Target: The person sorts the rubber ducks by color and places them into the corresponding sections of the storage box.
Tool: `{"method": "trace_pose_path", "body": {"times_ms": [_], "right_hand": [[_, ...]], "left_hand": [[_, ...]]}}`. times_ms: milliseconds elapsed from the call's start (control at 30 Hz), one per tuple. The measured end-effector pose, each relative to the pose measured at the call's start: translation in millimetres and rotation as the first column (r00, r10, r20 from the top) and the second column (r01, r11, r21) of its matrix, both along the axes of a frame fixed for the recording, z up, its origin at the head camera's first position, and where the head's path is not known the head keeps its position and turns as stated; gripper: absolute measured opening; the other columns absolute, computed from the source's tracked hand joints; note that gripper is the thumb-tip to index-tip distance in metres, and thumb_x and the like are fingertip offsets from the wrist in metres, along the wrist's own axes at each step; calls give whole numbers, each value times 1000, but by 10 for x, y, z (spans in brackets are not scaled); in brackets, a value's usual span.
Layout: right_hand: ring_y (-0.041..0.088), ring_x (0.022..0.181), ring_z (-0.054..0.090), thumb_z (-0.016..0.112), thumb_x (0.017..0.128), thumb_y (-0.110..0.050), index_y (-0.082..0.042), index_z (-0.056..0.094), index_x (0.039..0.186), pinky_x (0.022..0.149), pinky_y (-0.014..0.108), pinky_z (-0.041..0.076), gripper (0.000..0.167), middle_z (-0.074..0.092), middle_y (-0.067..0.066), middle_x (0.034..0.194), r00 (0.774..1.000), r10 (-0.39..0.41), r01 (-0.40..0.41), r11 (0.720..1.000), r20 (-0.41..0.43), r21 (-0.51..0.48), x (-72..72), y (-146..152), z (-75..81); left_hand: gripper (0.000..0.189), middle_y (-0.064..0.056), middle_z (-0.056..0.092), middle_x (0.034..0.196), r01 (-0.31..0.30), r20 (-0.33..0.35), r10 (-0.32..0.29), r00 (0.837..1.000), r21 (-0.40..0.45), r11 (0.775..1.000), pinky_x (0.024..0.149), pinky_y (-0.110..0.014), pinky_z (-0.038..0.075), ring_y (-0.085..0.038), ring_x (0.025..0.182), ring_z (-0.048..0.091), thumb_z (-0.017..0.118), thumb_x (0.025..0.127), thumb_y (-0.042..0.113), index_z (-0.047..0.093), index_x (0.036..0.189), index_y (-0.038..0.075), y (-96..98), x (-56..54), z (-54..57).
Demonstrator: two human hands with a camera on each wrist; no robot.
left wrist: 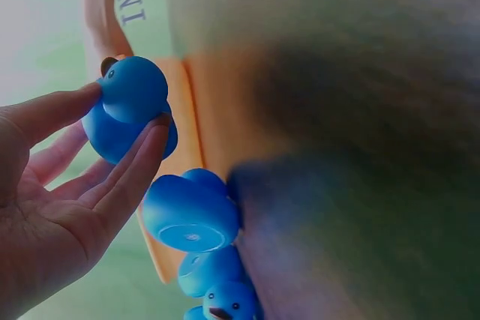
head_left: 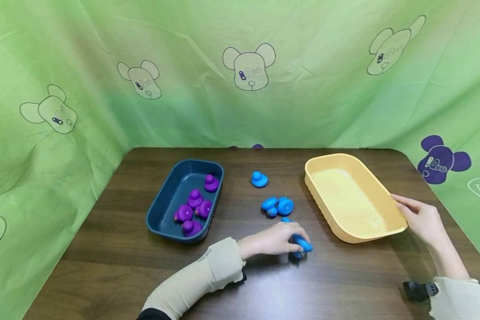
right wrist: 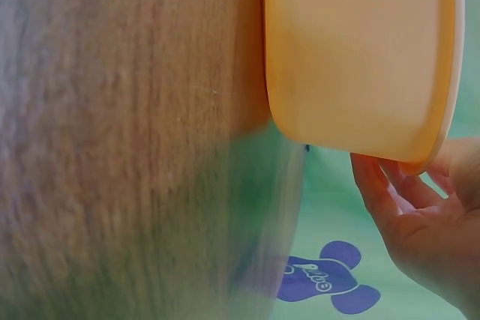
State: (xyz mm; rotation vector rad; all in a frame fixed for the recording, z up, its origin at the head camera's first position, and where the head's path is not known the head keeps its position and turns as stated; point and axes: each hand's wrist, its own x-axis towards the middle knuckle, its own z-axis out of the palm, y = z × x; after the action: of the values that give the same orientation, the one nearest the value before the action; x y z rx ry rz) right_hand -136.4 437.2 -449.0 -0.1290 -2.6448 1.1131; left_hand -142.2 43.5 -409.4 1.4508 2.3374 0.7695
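My left hand (head_left: 278, 240) holds a blue rubber duck (head_left: 302, 243) low over the table. In the left wrist view, thumb and fingers pinch the duck (left wrist: 135, 103) around its head and body. Close beyond that hand are more blue ducks (left wrist: 191, 213), several of them tipped over. My right hand (head_left: 424, 220) grips the right rim of a yellow tray (head_left: 344, 195), its thumb over the edge. The right wrist view has the fingers (right wrist: 375, 189) against the outside of the tray wall.
A dark blue tray (head_left: 166, 200) with several purple rubber ducks (head_left: 195, 198) sits on the left of the wooden table (head_left: 104, 249). One blue duck (head_left: 259, 179) stands apart near the back. A green printed cloth (head_left: 192, 111) hangs behind the table.
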Motion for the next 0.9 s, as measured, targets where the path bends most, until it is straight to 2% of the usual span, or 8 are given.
{"method": "trace_pose_path", "body": {"times_ms": [133, 233, 300, 433, 533, 667, 700, 900], "right_hand": [[-20, 70, 44, 49, 90, -16, -28, 61, 111, 53, 6, 38, 27, 46, -43, 78, 1000, 23, -23, 999, -12, -31, 117, -244, 275], [-21, 69, 43, 49, 89, -12, -28, 61, 110, 55, 4, 36, 29, 45, -43, 78, 999, 34, -34, 999, -15, -37, 162, -322, 364], [-20, 69, 44, 48, 89, -14, -24, 61, 113, 55, 4, 37, 29, 45, -43, 78, 999, 32, -33, 999, -12, -35, 156, -303, 346], [-21, 70, 43, 49, 90, -25, -24, 60, 115, 52, 9, 39, 27, 45, -44, 78, 1000, -10, 10, 1000, 3, -1, 76, -162, 164], [-21, 71, 44, 50, 89, -28, -22, 59, 117, 51, 11, 40, 29, 57, -31, 86, 1000, -25, 25, 1000, 16, 10, 9, -44, 25], [-18, 70, 46, 51, 89, -28, -17, 59, 118, 53, 9, 40, 32, 58, -29, 87, 1000, -12, 12, 1000, -3, 3, -42, 59, -93], [-18, 70, 46, 51, 89, -27, -16, 59, 118, 53, 9, 40, 32, 53, -36, 84, 1000, -13, 13, 1000, 1, -1, -38, 48, -85], [-20, 72, 45, 51, 89, -30, -20, 59, 118, 52, 11, 41, 32, 53, -37, 84, 1000, -1, 1, 1000, 25, -20, 3, -1, -4]], "left_hand": [[20, 3, 57, 102, -8, 24, 7, 1000, 27, 1000, 70, -4, 37, 1, 78, 48, 61, 84, 15, 62, 104, 12, 25, -20, 41], [20, 3, 56, 102, -16, 40, 14, 999, 51, 999, 70, -4, 37, 1, 79, 49, 60, 84, 15, 62, 104, 11, 44, -35, 73], [21, 3, 56, 102, -26, 48, 23, 999, 66, 997, 70, -4, 37, 1, 78, 49, 60, 85, 15, 62, 105, 11, 55, -45, 96], [22, 3, 56, 102, -50, 65, 44, 997, 86, 995, 72, -5, 38, 1, 80, 48, 60, 85, 17, 61, 106, 12, 71, -70, 139], [23, 3, 56, 104, -64, 80, 56, 995, 102, 993, 73, -5, 38, 0, 82, 48, 59, 85, 17, 61, 108, 11, 79, -92, 177], [24, 2, 55, 104, -84, 108, 70, 992, 138, 987, 73, -5, 38, 0, 84, 47, 59, 86, 16, 60, 108, 10, 95, -118, 235], [24, 2, 55, 104, -91, 118, 74, 990, 145, 985, 73, -5, 38, 0, 83, 48, 59, 85, 16, 60, 109, 10, 100, -124, 247], [25, 2, 53, 104, -114, 145, 90, 985, 170, 979, 73, -5, 39, 3, 80, 49, 59, 85, 18, 59, 110, 12, 151, -166, 282]]}}
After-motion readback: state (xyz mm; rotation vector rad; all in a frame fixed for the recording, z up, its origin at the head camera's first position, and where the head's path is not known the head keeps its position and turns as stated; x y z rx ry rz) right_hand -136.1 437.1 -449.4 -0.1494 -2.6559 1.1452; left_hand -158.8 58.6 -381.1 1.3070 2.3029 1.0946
